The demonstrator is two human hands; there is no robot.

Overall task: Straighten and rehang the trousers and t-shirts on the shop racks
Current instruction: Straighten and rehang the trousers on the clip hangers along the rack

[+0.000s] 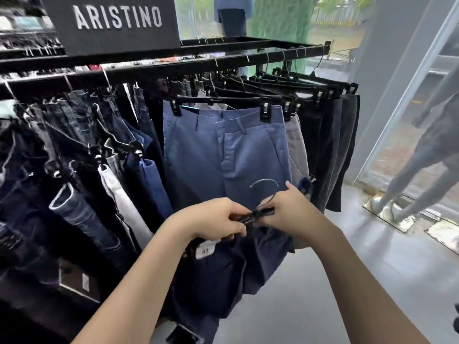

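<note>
Black metal rack [159, 68], square-section rails, fills the upper frame; a matte dark sign [111, 21] with pale block letters "ARISTINO" sits on top. Along the left rail — crowded dark denim jeans [74, 155], stiff and faded at the seams, hems tilted out. Centre, facing the camera: blue cotton trousers [223, 155], smooth weave, flat front, clipped at the waistband by a black plastic clip hanger [218, 99]. To their right, a grey pair, then a tight run of dark trousers [330, 145] on like hangers. Grey mannequin legs [419, 155] stand on a mirrored base by the window. Low in front, navy trousers [223, 274] hang limp, soft folds, white size tag near the top edge. Left hand [213, 219] closed around their black hanger bar [255, 216] — right hand [288, 209] pinching the same bar just beside it, thin wire hook curving above the knuckles.
</note>
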